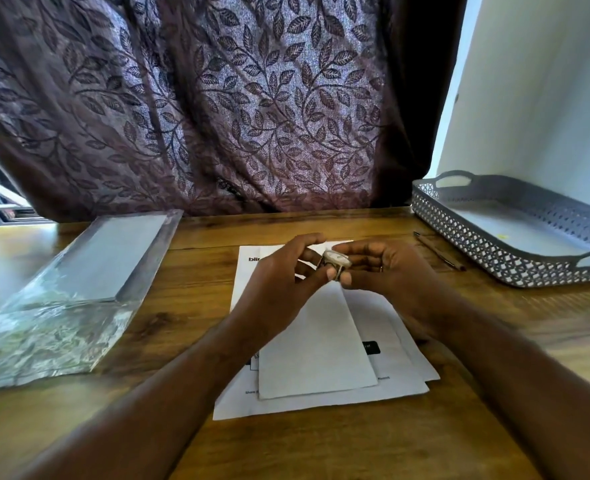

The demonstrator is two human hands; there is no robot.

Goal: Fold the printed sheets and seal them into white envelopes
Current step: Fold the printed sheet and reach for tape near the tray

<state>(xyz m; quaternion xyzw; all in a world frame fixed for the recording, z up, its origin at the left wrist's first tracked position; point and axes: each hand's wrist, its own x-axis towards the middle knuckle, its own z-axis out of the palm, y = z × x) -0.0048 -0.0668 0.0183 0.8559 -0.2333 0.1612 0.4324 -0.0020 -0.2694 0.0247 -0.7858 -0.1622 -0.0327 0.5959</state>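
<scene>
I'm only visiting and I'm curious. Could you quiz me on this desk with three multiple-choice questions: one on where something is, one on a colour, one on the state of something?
1. Where on the table does the perforated tray stand?
A. far right
B. far left
C. near edge, middle

2. What colour is the tray?
A. red
B. grey
C. yellow

3. How is the white envelope placed?
A. flat on the printed sheets
B. upright on its edge
C. lifted in the air

Answers:
1 A: it sits at the table's far right corner.
2 B: its latticed wall and handles are grey.
3 A: it lies flat on the sheets, while the left hand and right hand above it pinch a small pale object.
</scene>
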